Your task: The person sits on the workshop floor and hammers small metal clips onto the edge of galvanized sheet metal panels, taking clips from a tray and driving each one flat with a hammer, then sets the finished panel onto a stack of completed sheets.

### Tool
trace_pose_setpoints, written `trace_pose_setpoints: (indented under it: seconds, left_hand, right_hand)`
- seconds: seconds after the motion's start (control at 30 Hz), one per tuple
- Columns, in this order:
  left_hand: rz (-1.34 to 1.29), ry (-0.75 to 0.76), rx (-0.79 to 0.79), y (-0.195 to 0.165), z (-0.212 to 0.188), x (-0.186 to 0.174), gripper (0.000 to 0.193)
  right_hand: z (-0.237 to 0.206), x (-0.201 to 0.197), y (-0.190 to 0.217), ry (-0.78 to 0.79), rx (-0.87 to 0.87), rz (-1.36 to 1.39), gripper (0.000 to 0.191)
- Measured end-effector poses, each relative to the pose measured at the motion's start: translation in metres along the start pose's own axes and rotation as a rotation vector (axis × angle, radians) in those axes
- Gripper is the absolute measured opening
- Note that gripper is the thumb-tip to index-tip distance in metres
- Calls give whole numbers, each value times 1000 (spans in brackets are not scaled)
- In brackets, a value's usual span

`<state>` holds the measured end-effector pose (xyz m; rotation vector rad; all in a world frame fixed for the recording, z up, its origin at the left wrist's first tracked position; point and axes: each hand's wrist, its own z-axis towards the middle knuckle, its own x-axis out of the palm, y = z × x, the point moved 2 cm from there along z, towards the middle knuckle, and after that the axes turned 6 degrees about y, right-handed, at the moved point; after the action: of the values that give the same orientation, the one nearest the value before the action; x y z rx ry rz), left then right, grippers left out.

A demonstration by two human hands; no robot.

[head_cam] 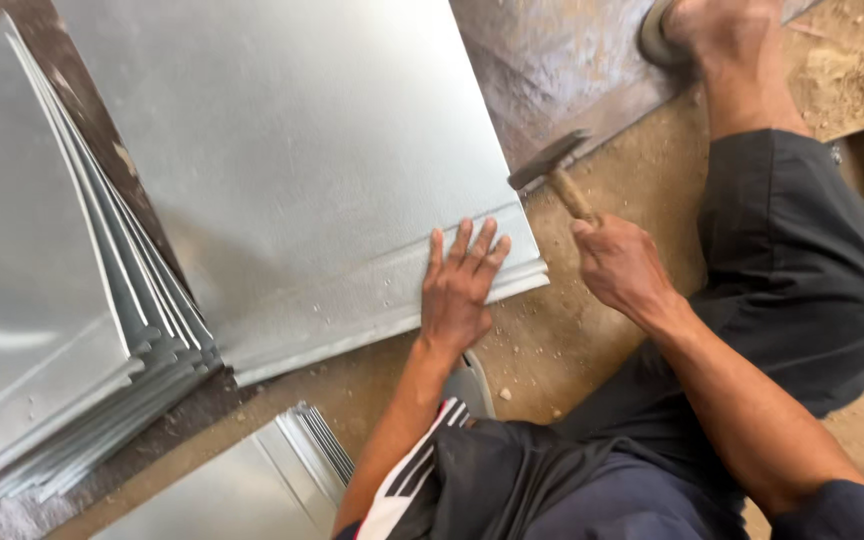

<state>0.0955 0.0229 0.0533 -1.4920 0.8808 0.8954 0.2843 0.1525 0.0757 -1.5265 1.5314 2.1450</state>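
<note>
A fanned stack of grey galvanised metal sheets (62, 330) lies at nine o'clock; more folded sheets (252, 480) sit at six on the sandy dirt floor (592, 340). Centre, the large flat galvanised steel sheet (302, 150) shows a folded, dimpled lower edge. The left hand (460, 290) presses flat there, fingers spread. The right hand (620, 268), at three o'clock, is fisted round the wooden-handled steel hammer (555, 165), raised just beside the sheet's corner.
</note>
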Motion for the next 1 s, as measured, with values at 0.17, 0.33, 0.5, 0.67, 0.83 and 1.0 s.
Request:
trace_pose_setpoints:
  seconds: [0.17, 0.33, 0.5, 0.67, 0.83, 1.0]
  left_hand:
    - [-92, 18, -6, 1, -2, -1, 84]
    - [-37, 1, 10, 3, -3, 6, 82]
    - [-17, 23, 0, 4, -4, 11, 80]
    - [-37, 5, -7, 5, -5, 9, 80]
    - [-10, -3, -15, 4, -5, 8, 81]
    - [3, -53, -2, 1, -4, 12, 80]
  right_hand:
    - [1, 9, -33, -18, 537, 604, 46]
    - [-1, 31, -49, 64, 705, 1197, 45]
    - [2, 50, -57, 341, 756, 1088, 51]
    - [3, 54, -65, 433, 751, 993, 51]
    - [11, 51, -64, 389, 748, 963, 50]
    - [-7, 34, -45, 276, 660, 722, 53]
